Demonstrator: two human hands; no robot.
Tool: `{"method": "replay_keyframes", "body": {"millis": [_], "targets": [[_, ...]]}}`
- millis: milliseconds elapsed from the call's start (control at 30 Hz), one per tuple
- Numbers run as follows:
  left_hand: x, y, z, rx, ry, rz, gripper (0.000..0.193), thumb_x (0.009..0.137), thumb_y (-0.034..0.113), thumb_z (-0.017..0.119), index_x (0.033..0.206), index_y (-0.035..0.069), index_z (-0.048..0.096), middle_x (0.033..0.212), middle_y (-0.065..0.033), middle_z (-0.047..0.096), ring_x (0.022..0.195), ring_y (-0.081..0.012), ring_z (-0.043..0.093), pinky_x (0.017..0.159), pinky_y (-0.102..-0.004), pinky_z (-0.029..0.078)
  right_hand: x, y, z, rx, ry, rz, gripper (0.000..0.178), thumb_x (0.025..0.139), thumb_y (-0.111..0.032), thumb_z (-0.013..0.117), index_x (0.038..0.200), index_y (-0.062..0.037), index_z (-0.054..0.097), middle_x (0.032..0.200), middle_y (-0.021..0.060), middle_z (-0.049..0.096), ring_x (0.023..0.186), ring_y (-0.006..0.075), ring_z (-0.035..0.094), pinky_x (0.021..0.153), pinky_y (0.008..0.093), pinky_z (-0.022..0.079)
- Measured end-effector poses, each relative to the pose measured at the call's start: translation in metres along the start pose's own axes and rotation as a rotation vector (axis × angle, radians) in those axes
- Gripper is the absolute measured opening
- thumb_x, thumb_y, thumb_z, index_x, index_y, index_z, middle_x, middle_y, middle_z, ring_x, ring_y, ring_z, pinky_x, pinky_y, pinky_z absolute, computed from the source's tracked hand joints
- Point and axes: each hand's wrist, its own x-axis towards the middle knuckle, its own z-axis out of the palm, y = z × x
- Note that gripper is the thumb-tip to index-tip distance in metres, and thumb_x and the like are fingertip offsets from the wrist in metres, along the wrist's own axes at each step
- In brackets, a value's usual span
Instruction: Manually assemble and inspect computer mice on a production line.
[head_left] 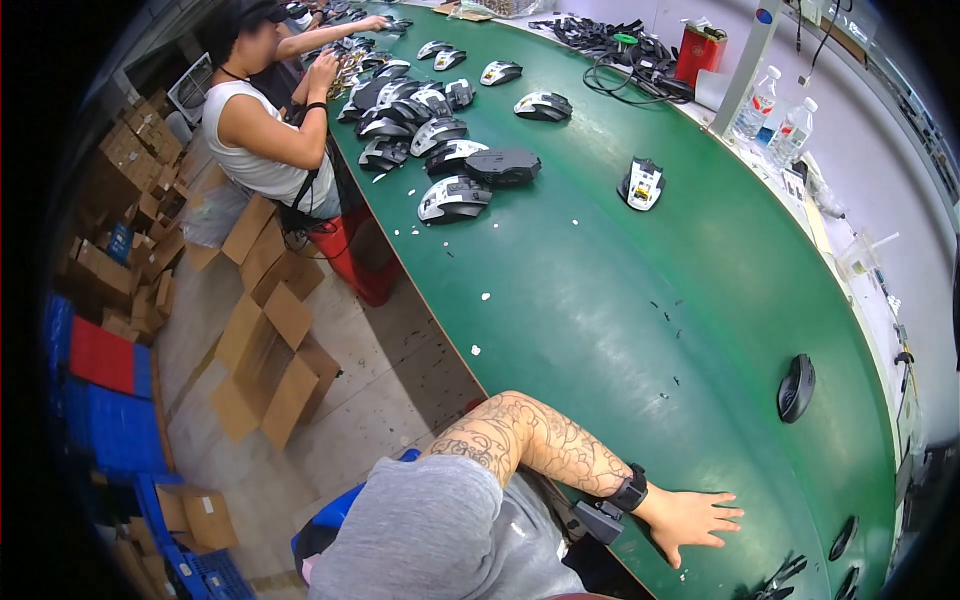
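Observation:
My left hand [692, 518] lies palm down on the green table [560, 310], fingers spread, holding nothing. A black strap with a small box [628, 490] sits around its wrist. Nearest to the fingers are some thin black parts [785, 578] at the lower edge and a dark oval piece [844, 538] farther right. A black mouse shell [797, 388] rests beyond the hand. One white-and-black computer mouse [643, 185] with its inside exposed stands alone toward the far side. My right hand is out of view.
A pile of mice [410, 115] covers the table's far left, by a seated person [265, 120] reaching over it. Along the back stand a red can [700, 55], water bottles [793, 132] and black cables [630, 50]. An opened cardboard box [270, 360] lies on the floor.

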Motion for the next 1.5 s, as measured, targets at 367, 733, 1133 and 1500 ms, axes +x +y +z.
{"method": "replay_keyframes", "body": {"millis": [367,733,1133,1500], "targets": [[-0.024,-0.006,-0.023,-0.013,-0.098,-0.048,0.078,0.073,0.054,0.061,0.130,0.004,0.043,0.143,-0.0215,0.025,0.136,-0.0363,0.015,0.110,-0.0515,0.011,-0.151,-0.068,0.066,0.170,-0.135,0.282,0.079,0.064,-0.034,0.074,0.130,-0.0061,0.040,0.127,0.0289,0.041,0.116,0.0417,0.043,0.093,0.0474,0.040],[-0.050,-0.071,-0.096,0.106,-0.193,-0.096,0.069,0.080,0.049,0.057,0.132,0.007,0.041,0.144,-0.0159,0.026,0.136,-0.0311,0.018,0.110,-0.0487,0.015,-0.360,-0.320,-0.003,0.473,0.164,1.331,0.103,0.044,-0.025,0.082,0.134,-0.0089,0.033,0.126,0.0277,0.041,0.111,0.0422,0.045,0.090,0.0479,0.041],[-0.030,-0.108,-0.100,0.026,-0.127,-0.081,0.057,0.082,0.037,0.060,0.125,0.003,0.047,0.139,-0.0141,0.035,0.134,-0.0280,0.024,0.110,-0.0451,0.018,-0.198,-0.259,-0.320,0.287,1.084,0.724,0.064,0.046,-0.023,0.081,0.104,-0.0127,0.057,0.096,0.0157,0.054,0.090,0.0348,0.055,0.080,0.0410,0.046],[-0.029,-0.109,-0.097,-0.024,-0.102,-0.060,0.051,0.079,0.031,0.062,0.120,0.003,0.052,0.137,-0.0136,0.039,0.132,-0.0286,0.028,0.109,-0.0452,0.020,-0.104,-0.224,-0.333,0.617,0.413,0.600,0.123,0.052,-0.059,0.077,0.144,-0.0135,0.009,0.124,0.0236,0.048,0.111,0.0393,0.049,0.093,0.0466,0.038]]}}
